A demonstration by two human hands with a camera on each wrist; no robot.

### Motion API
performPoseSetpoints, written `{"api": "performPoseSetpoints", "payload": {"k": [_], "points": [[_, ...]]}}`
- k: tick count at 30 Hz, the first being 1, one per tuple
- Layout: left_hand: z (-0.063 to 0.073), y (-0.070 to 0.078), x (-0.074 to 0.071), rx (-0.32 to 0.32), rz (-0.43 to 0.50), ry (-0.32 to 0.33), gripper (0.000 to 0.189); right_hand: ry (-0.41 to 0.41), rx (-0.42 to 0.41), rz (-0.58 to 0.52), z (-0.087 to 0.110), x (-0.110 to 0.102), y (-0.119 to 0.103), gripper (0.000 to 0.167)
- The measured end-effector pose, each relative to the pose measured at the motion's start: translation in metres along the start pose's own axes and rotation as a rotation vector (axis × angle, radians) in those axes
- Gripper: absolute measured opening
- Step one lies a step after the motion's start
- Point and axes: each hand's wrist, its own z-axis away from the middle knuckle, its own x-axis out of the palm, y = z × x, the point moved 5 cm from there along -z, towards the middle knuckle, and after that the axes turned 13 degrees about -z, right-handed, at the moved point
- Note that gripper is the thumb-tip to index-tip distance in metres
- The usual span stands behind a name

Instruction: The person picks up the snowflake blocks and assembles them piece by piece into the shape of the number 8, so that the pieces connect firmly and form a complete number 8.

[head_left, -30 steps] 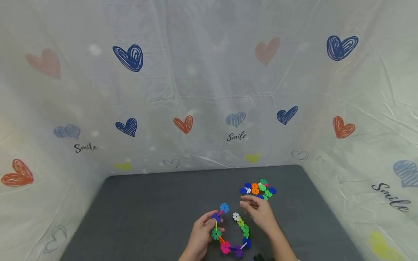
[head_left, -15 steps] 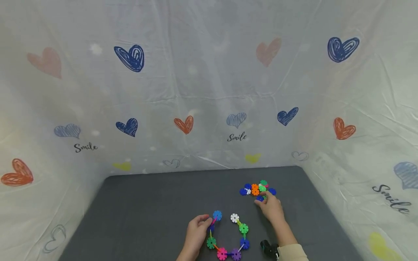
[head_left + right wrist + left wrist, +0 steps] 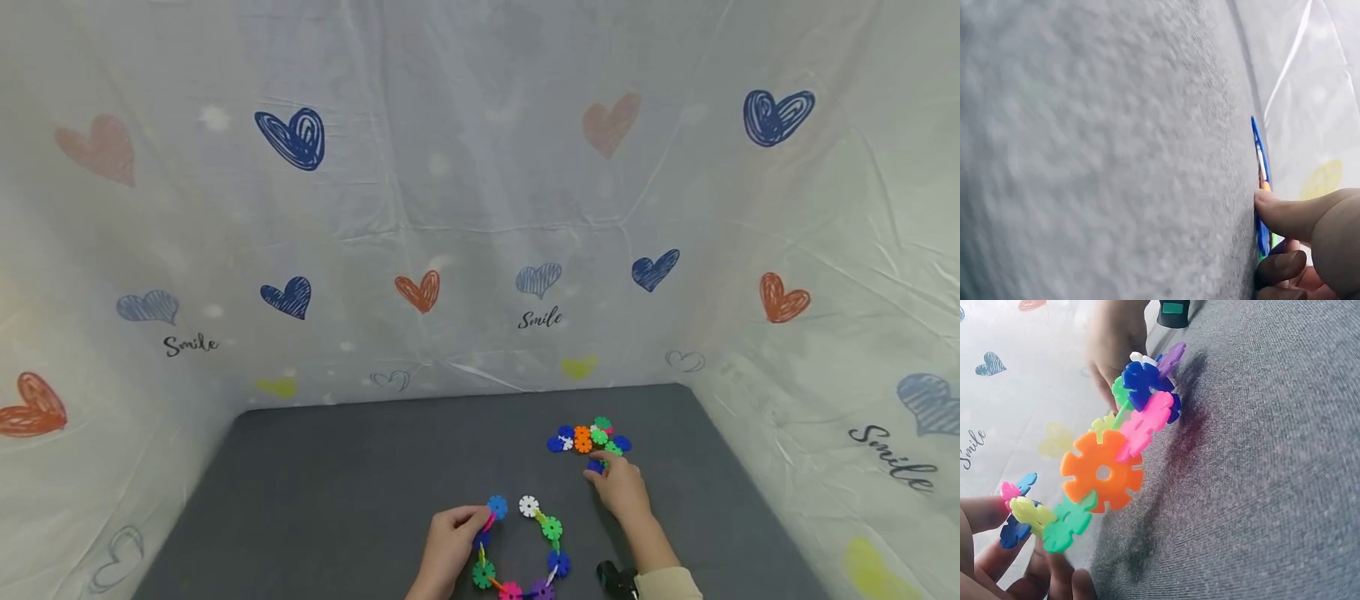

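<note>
My left hand (image 3: 452, 540) pinches a chain of interlocking plastic snowflake discs (image 3: 484, 574) near its upper left end, just below a light blue disc (image 3: 497, 507). The chain forms a ring with a gap at the top, facing a white disc (image 3: 528, 506). In the left wrist view, an orange disc (image 3: 1104, 472) and a pink disc (image 3: 1145, 425) of the chain hang clear of the cloth. My right hand (image 3: 626, 490) is at the near edge of a pile of loose discs (image 3: 582, 439), thumb and fingers round a dark blue disc (image 3: 595, 467), partly hidden by them.
A dark grey cloth-covered table (image 3: 337, 492) bears everything. A black object (image 3: 617, 579) sits at the right wrist. White curtains (image 3: 450, 167) printed with hearts enclose the back and sides.
My right hand has moved right and away to the pile and the dark blue disc has shifted slightly nearer. My left hand has lowered the chain a little toward me, and the ring has spread.
</note>
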Motion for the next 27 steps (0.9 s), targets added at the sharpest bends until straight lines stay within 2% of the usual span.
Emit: {"api": "performPoseSetpoints", "payload": {"k": [6,9,12,15,18,21,24,27], "points": [[-0.001,0.003,0.000,-0.003,-0.021,-0.002,0.029,0.025,-0.009,-0.024,0.002,-0.003,-0.002,0.015],[0.000,0.004,0.000,0.000,-0.011,-0.009,0.031,0.036,-0.019,-0.045,0.005,-0.003,-0.006,0.014],[0.001,0.003,0.000,0.000,0.002,0.001,0.033,0.015,-0.034,-0.112,0.012,0.001,-0.016,0.017],[0.002,-0.001,-0.001,-0.004,0.002,0.029,0.031,-0.047,-0.049,-0.269,0.026,0.011,-0.031,0.017],[0.003,-0.005,-0.001,-0.015,0.019,0.049,0.029,-0.143,-0.110,-0.429,0.043,0.021,-0.051,0.016],[0.002,-0.009,-0.001,-0.034,0.059,0.049,0.029,-0.255,-0.182,-0.509,0.058,0.032,-0.070,0.015],[-0.001,-0.013,-0.001,-0.056,0.113,0.029,0.030,-0.308,-0.221,-0.498,0.069,0.043,-0.085,0.010],[-0.007,-0.017,-0.002,-0.080,0.148,-0.005,0.029,-0.250,-0.271,-0.428,0.073,0.052,-0.094,0.003]]}}
